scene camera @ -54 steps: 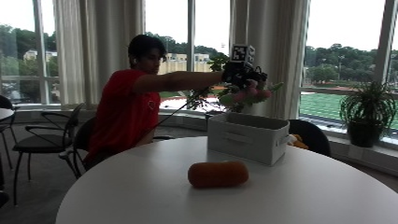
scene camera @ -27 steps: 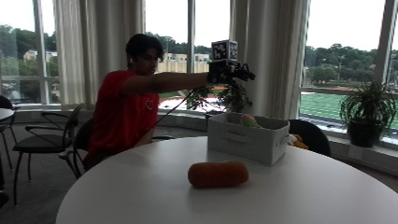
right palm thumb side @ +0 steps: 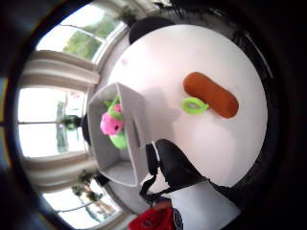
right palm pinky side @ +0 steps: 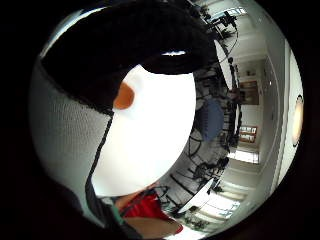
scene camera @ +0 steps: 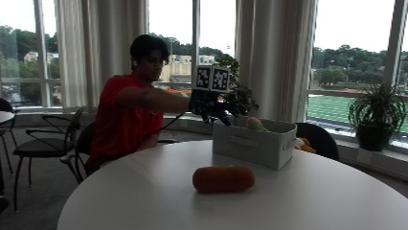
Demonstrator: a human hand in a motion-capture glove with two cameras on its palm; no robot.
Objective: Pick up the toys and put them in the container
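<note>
We see a person seated at a round white table (scene camera: 331,201), their gloved right hand (scene camera: 210,108) held in the air just beside the near end of the grey fabric container (scene camera: 255,143), above the table and apart from everything on it. The fingers hang relaxed and downward and grasp nothing, as far as the outside view shows. Inside the container, the thumb-side palm view shows a pink and green plush toy (right palm thumb side: 112,125) lying against one wall, and its top just peeks over the rim in the outside view. So we judge that at least one toy is already put away. Two things are left on the table: an orange sausage-shaped plush toy (scene camera: 223,179) lying well in front of the container, toward the camera, and a small green ring (right palm thumb side: 194,105) that touches or sits just beside it on the side facing the container. The ring is hidden behind the orange toy in the outside view, so we only know it from the palm camera. The way we read it, the task is partly done, with the orange toy and the green ring not yet collected. The hand is empty and free to reach down toward them, and nothing stands in its way between the container and the two toys.
</note>
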